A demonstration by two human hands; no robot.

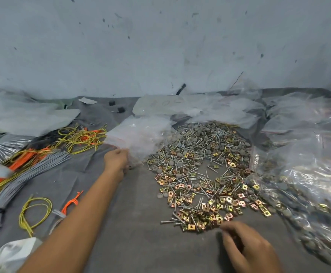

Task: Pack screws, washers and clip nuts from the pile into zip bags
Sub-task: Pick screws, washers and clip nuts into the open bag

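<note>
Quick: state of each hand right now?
Left hand: grips the edge of the zip bags.
Right hand: curled at the near edge of the pile; whether it holds anything cannot be told.

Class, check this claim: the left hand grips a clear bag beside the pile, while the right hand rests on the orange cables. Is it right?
Not quite. The head view shows the right hand at the near edge of the pile, not on the orange cables, which lie far left. The left hand does grip the clear bag.

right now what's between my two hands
Head view: bare grey cloth, then the near corner of the pile; left hand grips zip bags, right hand sits at that corner.
</note>
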